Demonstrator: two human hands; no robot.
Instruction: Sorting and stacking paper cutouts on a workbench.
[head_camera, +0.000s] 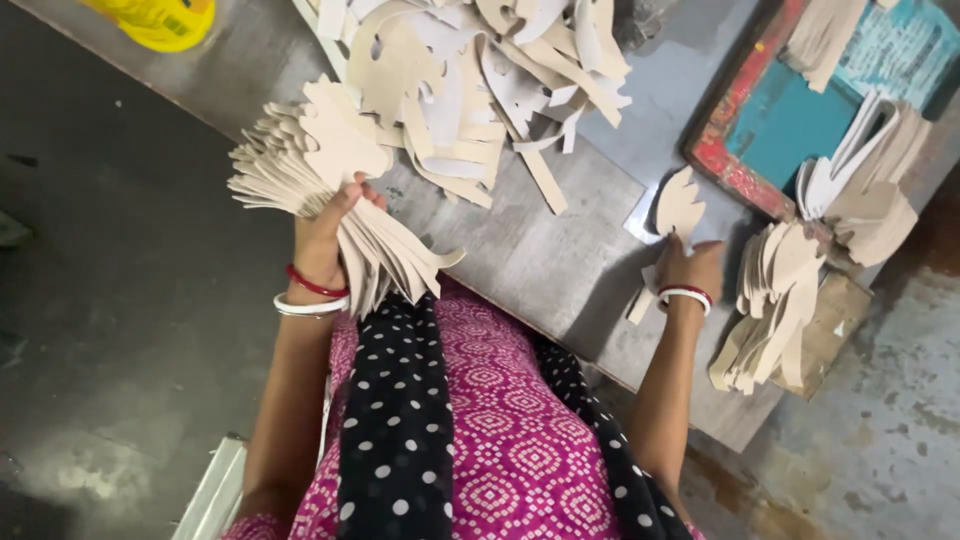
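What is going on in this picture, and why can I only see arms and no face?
The camera sits on a person's head and looks down, so you see only their arms and lap. The left hand grips a thick fanned stack of cutouts, flat beige shapes. The right hand holds a single cutout upright over the grey table. A loose heap of the same shapes lies on the table, a side stack rests on a cardboard box by the right hand, and a red-framed blue board lies further back.
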